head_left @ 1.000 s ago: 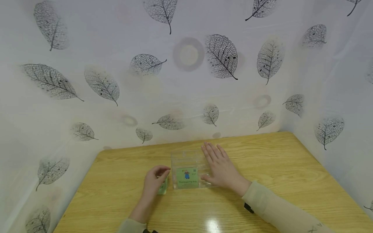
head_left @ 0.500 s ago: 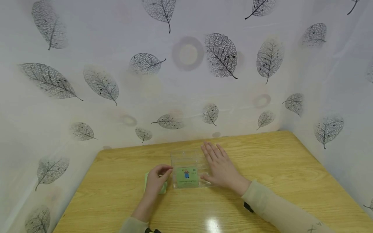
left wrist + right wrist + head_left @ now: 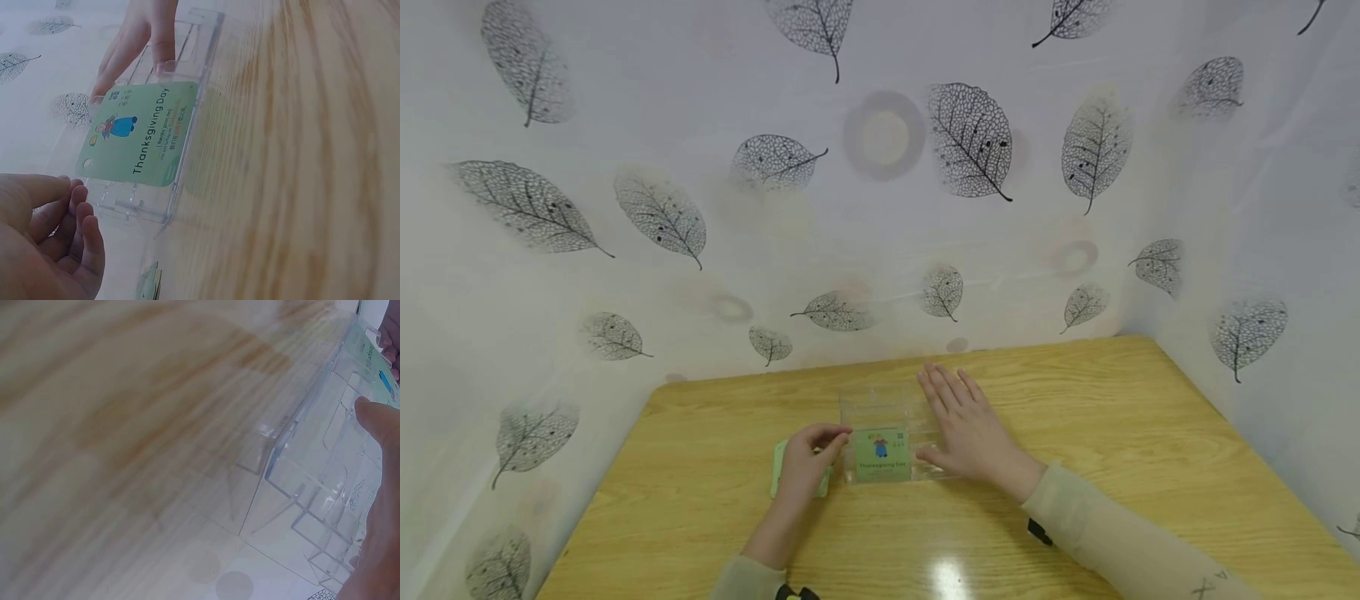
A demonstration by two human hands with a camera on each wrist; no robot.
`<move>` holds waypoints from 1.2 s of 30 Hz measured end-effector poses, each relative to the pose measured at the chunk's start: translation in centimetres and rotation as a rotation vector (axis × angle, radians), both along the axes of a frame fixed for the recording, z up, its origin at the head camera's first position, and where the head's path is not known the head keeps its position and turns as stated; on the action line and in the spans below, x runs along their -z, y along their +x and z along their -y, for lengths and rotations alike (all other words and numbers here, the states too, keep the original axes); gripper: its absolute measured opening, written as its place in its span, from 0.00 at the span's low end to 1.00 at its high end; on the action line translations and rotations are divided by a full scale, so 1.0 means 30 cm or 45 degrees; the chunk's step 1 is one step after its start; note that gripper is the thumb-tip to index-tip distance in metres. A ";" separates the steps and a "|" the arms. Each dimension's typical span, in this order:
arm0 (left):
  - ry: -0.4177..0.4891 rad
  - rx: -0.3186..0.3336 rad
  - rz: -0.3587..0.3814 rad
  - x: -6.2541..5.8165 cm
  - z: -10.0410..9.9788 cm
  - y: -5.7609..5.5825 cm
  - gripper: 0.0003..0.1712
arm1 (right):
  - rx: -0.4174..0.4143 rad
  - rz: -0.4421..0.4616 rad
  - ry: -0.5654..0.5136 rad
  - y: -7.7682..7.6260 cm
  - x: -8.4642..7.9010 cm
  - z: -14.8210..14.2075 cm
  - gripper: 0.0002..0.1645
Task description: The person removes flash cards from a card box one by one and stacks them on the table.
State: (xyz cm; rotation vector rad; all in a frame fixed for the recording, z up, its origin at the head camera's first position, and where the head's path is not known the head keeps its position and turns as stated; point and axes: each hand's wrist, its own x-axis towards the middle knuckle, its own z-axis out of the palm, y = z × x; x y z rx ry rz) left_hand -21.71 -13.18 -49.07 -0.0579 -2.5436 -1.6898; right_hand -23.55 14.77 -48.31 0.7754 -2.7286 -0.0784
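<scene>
A transparent plastic box (image 3: 874, 400) lies on the wooden table, divided into compartments. In its near left compartment rests a green "Thanksgiving Day" card (image 3: 882, 458) with a small figure and a punched hole in one corner. My left hand (image 3: 805, 462) has curled fingers, with thumb and index fingertips meeting close to that card's holed corner; whether they grip its edge I cannot tell. Beneath this hand lie several green cards (image 3: 778, 472), mostly hidden. My right hand (image 3: 976, 433) lies with straight fingers over the right part of the box, thumb (image 3: 369, 415) resting on it.
The wooden table (image 3: 1112, 417) extends to both sides of the box and in front of it. A pale curtain (image 3: 880, 233) printed with dark leaves hangs behind and beside the table.
My left hand has shifted a little to the right, from the box's left edge to the card's corner, uncovering more of the loose cards. My right hand and the box stay in place.
</scene>
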 end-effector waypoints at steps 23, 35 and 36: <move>0.000 0.028 0.007 -0.007 -0.007 0.000 0.07 | -0.006 0.030 -0.039 -0.002 0.005 -0.002 0.71; -0.072 0.022 -0.051 0.002 -0.016 -0.004 0.06 | -0.015 0.013 -0.051 0.000 0.004 -0.001 0.71; -0.075 0.021 -0.053 0.002 -0.017 -0.004 0.06 | -0.016 0.013 -0.052 0.000 0.005 -0.001 0.71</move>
